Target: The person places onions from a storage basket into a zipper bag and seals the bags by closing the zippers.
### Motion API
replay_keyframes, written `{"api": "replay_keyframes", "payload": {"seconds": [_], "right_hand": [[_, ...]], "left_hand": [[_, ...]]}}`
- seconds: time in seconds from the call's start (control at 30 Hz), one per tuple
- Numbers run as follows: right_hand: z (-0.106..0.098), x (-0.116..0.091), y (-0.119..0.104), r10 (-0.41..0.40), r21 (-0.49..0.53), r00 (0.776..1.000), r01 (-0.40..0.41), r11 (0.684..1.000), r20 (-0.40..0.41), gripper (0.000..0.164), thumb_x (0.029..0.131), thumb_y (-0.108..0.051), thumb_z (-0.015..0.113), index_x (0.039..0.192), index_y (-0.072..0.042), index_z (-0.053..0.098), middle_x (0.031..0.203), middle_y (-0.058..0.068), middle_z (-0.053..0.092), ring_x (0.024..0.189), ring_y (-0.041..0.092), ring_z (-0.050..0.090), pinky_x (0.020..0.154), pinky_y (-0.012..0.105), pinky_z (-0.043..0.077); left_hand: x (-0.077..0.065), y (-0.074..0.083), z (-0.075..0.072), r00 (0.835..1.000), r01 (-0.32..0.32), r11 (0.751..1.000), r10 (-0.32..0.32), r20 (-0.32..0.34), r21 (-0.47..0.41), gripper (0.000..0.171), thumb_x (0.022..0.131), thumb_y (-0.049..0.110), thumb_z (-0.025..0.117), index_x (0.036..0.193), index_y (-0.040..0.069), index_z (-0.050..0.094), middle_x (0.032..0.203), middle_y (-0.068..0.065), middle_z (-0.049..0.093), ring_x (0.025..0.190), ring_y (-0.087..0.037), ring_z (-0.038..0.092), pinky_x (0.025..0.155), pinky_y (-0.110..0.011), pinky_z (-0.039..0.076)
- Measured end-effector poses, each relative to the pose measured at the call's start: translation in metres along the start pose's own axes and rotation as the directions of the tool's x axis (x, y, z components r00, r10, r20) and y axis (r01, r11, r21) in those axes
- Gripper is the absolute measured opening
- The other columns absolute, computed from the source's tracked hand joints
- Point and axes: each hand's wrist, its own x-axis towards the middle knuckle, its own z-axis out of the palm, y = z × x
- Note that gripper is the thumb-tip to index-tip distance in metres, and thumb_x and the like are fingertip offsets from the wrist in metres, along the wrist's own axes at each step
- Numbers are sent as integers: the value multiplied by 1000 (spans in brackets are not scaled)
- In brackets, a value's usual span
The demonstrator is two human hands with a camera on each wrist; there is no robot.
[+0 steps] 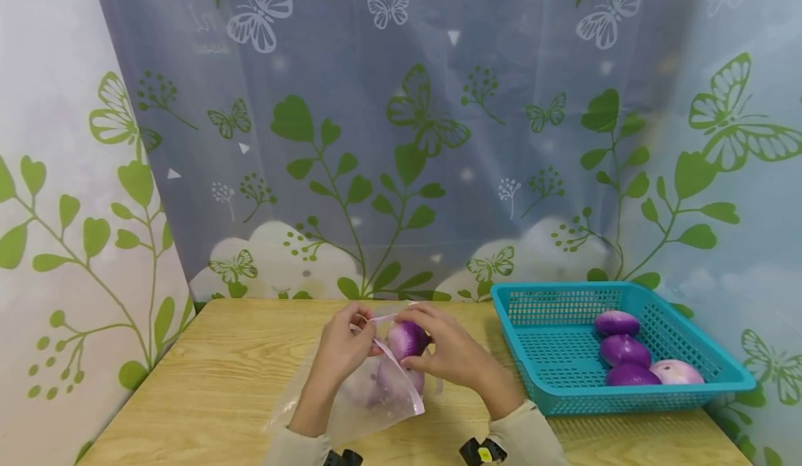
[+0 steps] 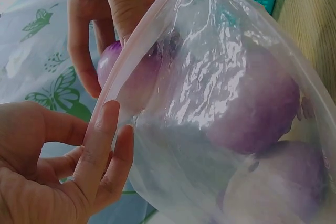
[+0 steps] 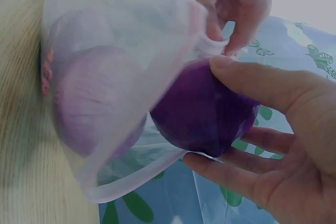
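Note:
My left hand (image 1: 346, 344) pinches the rim of a clear zip bag (image 2: 184, 103) between thumb and fingers, and the bag's mouth gapes. My right hand (image 1: 454, 347) grips a purple onion (image 3: 205, 108) at that mouth, thumb on one side and fingers on the other. In the left wrist view part of this onion shows through the plastic, inside the rim. Lower in the bag lie two more onions, a purple one (image 2: 257, 103) and a paler one (image 2: 278, 182), seen hazily through the film.
A teal plastic basket (image 1: 532, 386) stands on the right of the wooden table (image 1: 232, 354). Several onions (image 1: 625, 351) sit in its right part. A patterned curtain (image 1: 376, 208) hangs right behind the table's back edge.

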Motion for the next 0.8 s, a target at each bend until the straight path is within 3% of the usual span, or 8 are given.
{"api": "replay_keyframes", "payload": {"seconds": [0.13, 0.3, 0.5, 0.8], "right_hand": [[3, 1, 1, 38, 0, 999, -38, 999, -16, 74, 81, -11, 87, 145, -2, 49, 140, 16, 61, 115, 29, 67, 90, 32, 66], [8, 2, 2, 76, 80, 995, -72, 994, -60, 68, 81, -11, 87, 137, -2, 50, 133, 19, 62, 111, 31, 69, 86, 29, 67], [12, 2, 3, 33, 40, 992, -28, 999, -121, 58, 78, -11, 89, 127, -1, 60, 125, 16, 65, 108, 31, 70, 79, 24, 67], [14, 1, 6, -12, 63, 996, 18, 998, -94, 51, 81, 1, 81, 130, 0, 66, 113, 14, 63, 100, 29, 70, 79, 23, 67]], "left_hand": [[-2, 2, 1, 1000, 2, 1000, -2, -3, -11, 9, 94, -1, 57, 101, -5, 62, 91, -11, 58, 64, -15, 68, 64, -36, 69], [-1, 3, 1, 1000, 17, 1000, -17, -11, -24, 9, 95, -2, 57, 101, -5, 62, 90, -11, 58, 66, -14, 67, 66, -37, 69], [-1, 4, 0, 1000, 19, 1000, -20, -16, -23, 8, 95, -1, 58, 101, -4, 62, 91, -11, 58, 65, -13, 66, 65, -35, 69], [-1, 4, 0, 1000, 12, 1000, -12, -9, -28, 9, 95, -2, 58, 102, -4, 62, 92, -11, 59, 67, -13, 67, 66, -36, 69]]}}
